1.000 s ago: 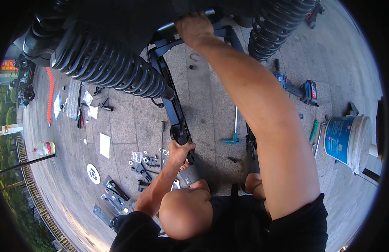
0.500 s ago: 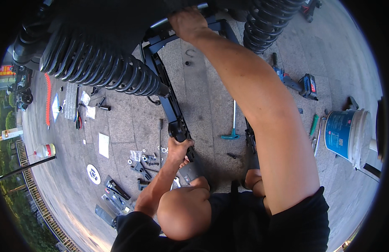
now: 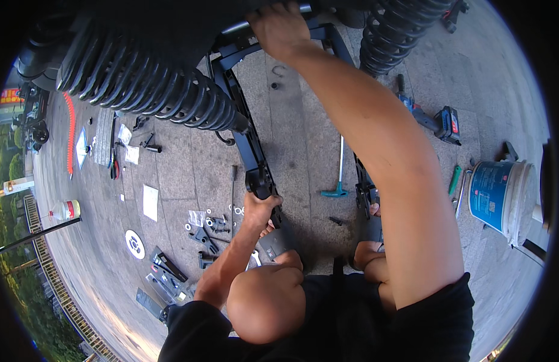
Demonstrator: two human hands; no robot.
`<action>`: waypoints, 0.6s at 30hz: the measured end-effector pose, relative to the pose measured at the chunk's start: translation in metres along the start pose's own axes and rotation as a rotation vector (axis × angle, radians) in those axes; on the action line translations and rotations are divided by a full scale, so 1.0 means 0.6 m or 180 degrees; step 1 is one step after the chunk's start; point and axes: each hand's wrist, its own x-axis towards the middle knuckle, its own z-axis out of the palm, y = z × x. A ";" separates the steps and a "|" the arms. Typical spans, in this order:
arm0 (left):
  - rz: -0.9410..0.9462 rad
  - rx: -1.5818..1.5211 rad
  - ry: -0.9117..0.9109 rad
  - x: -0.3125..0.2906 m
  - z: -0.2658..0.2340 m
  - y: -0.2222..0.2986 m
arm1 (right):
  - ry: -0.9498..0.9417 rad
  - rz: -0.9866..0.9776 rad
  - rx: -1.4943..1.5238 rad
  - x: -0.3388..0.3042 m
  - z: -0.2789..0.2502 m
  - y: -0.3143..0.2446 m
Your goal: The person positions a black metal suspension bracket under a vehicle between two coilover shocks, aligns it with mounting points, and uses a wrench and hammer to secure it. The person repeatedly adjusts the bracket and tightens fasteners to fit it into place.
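A black swingarm (image 3: 249, 145) reaches from the dark bodywork at the top down toward my knees. My left hand (image 3: 259, 209) is wrapped round the near end of its left leg. At the far end, my right hand (image 3: 281, 31) lies over a silver metal bar (image 3: 235, 28), its fingers curled across it and their tips lost in shadow. My right forearm hides part of the swingarm's right leg (image 3: 362, 187). A black coil-spring shock absorber (image 3: 153, 90) slants down to the left leg; a second coil spring (image 3: 397, 36) hangs at the upper right.
Between the legs lies a teal T-handle wrench (image 3: 335, 193). Rightward are a cordless power tool (image 3: 436, 123), a green-handled tool (image 3: 454, 180) and a blue-and-white bucket (image 3: 497, 196). Bolts and washers (image 3: 216, 223), a white disc (image 3: 134, 244) and a paper sheet (image 3: 150, 202) lie leftward.
My right hand has shifted slightly on the bar, with the back of the hand flatter and more spread. My left hand keeps its hold. The whole view has moved slightly.
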 end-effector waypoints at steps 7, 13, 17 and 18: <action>0.0838 -0.0153 0.0279 0.010 0.006 -0.023 | -0.0452 0.0156 0.0042 -0.062 -0.087 -0.034; 0.0636 -0.0360 0.0177 0.019 0.001 -0.033 | -0.0766 0.1504 0.0615 -0.110 -0.123 0.002; 0.0588 -0.0104 0.0049 0.025 0.000 -0.034 | -0.1055 0.2234 0.2096 -0.213 -0.083 -0.028; 0.0632 -0.0011 0.0079 0.026 0.000 -0.034 | -0.1318 0.2508 0.2242 -0.258 -0.065 -0.050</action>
